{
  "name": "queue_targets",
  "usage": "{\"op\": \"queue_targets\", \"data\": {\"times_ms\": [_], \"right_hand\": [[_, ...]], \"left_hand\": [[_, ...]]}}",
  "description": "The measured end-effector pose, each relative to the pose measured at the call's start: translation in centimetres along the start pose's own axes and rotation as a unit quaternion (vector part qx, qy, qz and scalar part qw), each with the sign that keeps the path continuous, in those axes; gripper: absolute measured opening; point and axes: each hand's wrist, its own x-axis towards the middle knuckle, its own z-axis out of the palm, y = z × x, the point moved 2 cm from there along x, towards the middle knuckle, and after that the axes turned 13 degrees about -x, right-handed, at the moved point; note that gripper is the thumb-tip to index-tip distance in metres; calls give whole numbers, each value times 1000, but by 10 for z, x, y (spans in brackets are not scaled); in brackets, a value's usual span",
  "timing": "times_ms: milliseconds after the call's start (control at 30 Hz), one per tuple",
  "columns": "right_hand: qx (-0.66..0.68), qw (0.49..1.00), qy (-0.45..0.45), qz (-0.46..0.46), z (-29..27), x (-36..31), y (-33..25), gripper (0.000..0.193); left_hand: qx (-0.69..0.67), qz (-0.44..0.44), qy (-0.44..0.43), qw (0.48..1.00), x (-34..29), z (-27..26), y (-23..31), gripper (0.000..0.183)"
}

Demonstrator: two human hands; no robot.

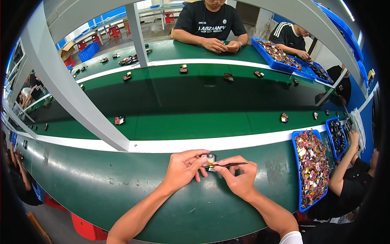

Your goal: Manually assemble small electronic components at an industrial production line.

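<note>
Just above the green bench, my left hand (180,171) grips a small black-cased electronic unit (210,157) between thumb and fingers. A pale and yellowish part shows inside its open face. My right hand (241,179) pinches a thin dark tool (236,164) that looks like tweezers. Its tip reaches the lower part of the unit's open side; exactly what it touches there is too small to tell.
A blue tray (300,197) heaped with small reddish and yellow parts stands on the bench (162,219) at right. Beyond a white rail (183,145), a green conveyor belt (195,122) carries scattered units. A grey post (77,89) rises at left. Other people sit opposite and at right.
</note>
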Motion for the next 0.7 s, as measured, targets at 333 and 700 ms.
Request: {"op": "queue_targets", "data": {"times_ms": [333, 700], "right_hand": [[-8, 1000, -1, -7, 0, -1, 1, 13], [-74, 986, 13, -148, 2, 2, -8, 15]], "left_hand": [[13, 3, -1, 1000, 0, 2, 0, 28], [44, 16, 6, 999, 0, 4, 1, 21]]}}
